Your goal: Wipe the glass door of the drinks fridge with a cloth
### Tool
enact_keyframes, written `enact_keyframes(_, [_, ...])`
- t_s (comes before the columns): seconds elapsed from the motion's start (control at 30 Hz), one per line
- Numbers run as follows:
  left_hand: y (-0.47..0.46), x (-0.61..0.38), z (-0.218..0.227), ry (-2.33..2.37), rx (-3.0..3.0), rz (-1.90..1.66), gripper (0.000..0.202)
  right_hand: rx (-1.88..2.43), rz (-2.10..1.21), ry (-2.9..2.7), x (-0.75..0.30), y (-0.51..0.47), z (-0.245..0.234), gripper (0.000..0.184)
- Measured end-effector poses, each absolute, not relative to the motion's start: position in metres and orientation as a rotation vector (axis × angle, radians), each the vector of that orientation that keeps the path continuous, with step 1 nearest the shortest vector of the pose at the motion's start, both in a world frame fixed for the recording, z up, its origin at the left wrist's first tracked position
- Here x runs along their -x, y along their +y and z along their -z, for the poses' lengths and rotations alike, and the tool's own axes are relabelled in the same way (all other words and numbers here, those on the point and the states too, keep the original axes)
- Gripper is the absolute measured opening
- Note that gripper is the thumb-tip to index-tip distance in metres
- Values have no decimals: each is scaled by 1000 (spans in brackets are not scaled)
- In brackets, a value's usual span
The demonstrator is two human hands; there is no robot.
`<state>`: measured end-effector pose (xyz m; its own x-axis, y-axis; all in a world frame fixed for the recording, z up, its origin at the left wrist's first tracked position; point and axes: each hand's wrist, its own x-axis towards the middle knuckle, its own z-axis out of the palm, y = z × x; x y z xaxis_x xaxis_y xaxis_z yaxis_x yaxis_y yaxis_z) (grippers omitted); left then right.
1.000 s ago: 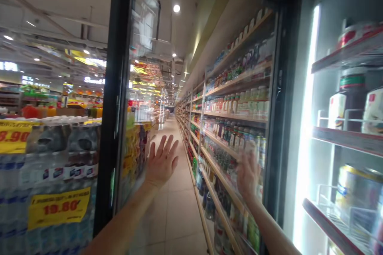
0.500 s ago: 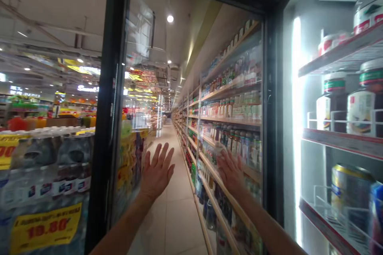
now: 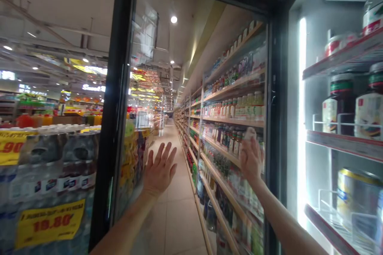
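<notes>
An open cooler's glass door with a black frame stands in front of me. My left hand lies flat on the glass, fingers spread and pointing up. My right hand presses on the glass near the door's right edge. Its fingers are closed round a small pale cloth that shows above them. Both forearms reach up from the bottom of the view.
The lit cooler interior at right has wire shelves with dark bottles and a large can. Through the glass, a long aisle runs beside drink shelves. Stacked water bottles with a yellow price tag stand left.
My right hand slid left across the glass, then back right and slightly up towards the door's edge. My left hand stayed flat in about the same place.
</notes>
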<state>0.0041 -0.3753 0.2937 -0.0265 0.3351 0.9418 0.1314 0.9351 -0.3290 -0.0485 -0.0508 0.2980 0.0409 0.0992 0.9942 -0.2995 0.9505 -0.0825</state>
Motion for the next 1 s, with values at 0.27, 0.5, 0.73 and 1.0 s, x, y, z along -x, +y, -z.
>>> enact_keyframes(0.27, [-378, -6, -296, -1592, 385, -192, 52, -507, -75, -1623, 49, -76, -311, 40])
enact_keyframes(0.5, [-408, -13, -368, -1588, 192, -86, 53, 19, -530, -1474, 55, -64, -354, 48])
enact_keyframes(0.73, [-411, -17, -376, -1575, 211, -101, 60, -364, -255, -1547, 49, -73, -367, 43])
enact_keyframes(1.0, [-410, -18, -376, -1550, 218, -90, 60, -404, -233, -1499, 50, -84, -385, 45])
